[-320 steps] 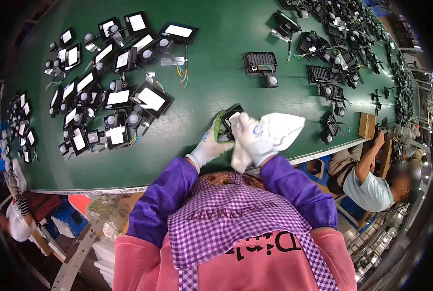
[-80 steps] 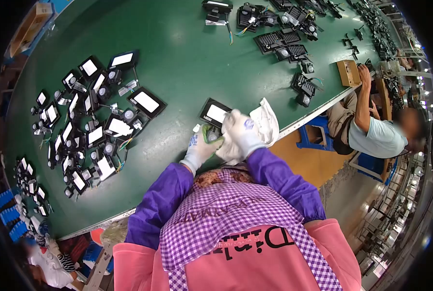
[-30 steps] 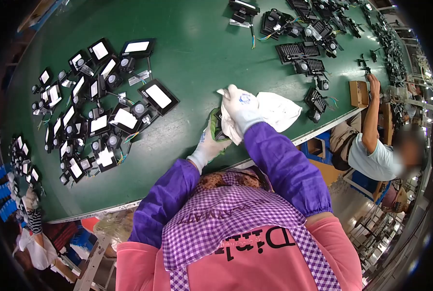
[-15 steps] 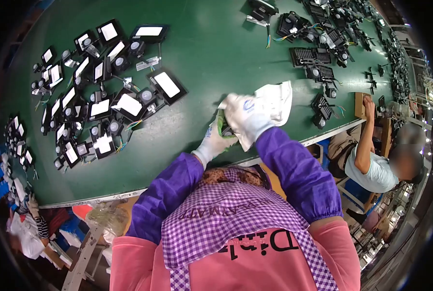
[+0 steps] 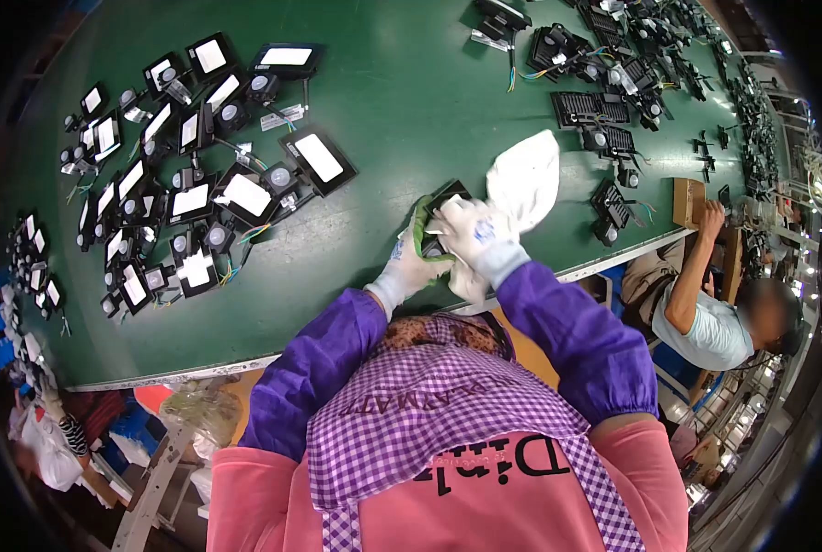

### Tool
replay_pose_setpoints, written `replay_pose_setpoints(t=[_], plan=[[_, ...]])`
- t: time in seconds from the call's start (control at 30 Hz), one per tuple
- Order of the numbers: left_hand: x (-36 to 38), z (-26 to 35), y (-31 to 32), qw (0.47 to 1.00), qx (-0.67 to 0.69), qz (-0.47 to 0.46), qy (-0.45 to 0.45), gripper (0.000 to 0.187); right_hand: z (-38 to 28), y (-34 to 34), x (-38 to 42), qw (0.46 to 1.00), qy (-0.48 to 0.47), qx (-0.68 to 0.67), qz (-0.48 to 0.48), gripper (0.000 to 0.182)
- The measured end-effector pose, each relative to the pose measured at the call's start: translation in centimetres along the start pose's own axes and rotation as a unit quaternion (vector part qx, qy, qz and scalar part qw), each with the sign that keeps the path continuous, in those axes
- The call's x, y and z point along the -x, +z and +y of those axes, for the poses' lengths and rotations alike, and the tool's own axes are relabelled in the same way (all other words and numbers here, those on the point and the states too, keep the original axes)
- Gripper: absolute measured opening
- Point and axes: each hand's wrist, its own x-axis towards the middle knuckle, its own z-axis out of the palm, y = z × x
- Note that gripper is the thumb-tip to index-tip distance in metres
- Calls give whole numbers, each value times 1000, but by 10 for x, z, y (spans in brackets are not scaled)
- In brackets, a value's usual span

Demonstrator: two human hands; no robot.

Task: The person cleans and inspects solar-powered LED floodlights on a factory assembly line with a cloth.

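My left hand, in a white glove with green on the palm side, is wrapped round a black floodlight in front of my apron. Much of the lamp is hidden behind my gloves; its dark upper corner shows. My right hand, gloved too and slightly blurred, is closed on a white cloth and lies over the lamp. One end of the cloth flares out to the upper right, and another part hangs below my fingers.
Several black floodlights with round sensors lie face up on the green table to the left. More lamps are piled at the right. Beyond the table's right edge sits a person, one hand near a cardboard box.
My right hand has shifted slightly right and down with the cloth, uncovering the lamp's upper corner. The cloth's loose end has swung upward. My left hand stays nearly in place.
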Motion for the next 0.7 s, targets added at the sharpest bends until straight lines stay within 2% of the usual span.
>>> replay_pose_setpoints(t=[0.03, 0.1, 0.13, 0.17, 0.23, 0.27, 0.3, 0.37, 0.4, 0.43, 0.5, 0.57, 0.6, 0.67, 0.7], plan=[[0, 7, -1, 1000, 12, -6, -20, 87, 17, 21, 18, 999, 13, -44, 12, 23], [1, 20, -2, 997, 36, -18, -61, 88, 16, 12, 43, 999, 20, 13, -26, 23], [2, 21, -2, 998, 14, -14, -55, 87, 14, 10, 39, 999, 29, -14, -42, 23], [3, 21, -2, 999, -10, -10, -48, 86, 11, 6, 28, 1000, -10, -17, -2, 21], [-1, -10, 0, 997, -65, 11, 43, 83, 3, 5, -11, 996, -58, -29, 66, 19], [0, 3, -2, 998, -60, -2, -10, 83, -1, 7, -32, 993, -67, -38, 93, 19], [-1, 1, -2, 998, -67, -5, -19, 83, -3, 10, -52, 992, -45, -48, 107, 20], [-2, -6, -1, 996, -79, -11, -38, 82, 0, 4, -78, 995, 55, -54, 70, 23], [-1, -23, 3, 996, -90, 6, 2, 82, 4, -1, -73, 993, 58, -44, 90, 22], [0, -16, 3, 998, -62, 5, -12, 83, 7, 5, -54, 990, 28, -28, 138, 20], [1, -2, 2, 999, -7, 6, -41, 86, 8, 18, -11, 992, 3, -7, 125, 19], [-3, -4, 3, 999, 29, -16, 13, 89, 17, 30, 17, 998, 23, 5, 62, 20], [-2, 0, 3, 998, 46, -8, 32, 90, 11, 15, 8, 998, 58, -6, 11, 20], [1, 7, 0, 994, 74, -35, -67, 98, -2, -25, -20, 982, 127, -129, 55, 24], [2, 24, -4, 989, 77, -46, -115, 100, 21, -13, -57, 982, 168, -79, 19, 27]])
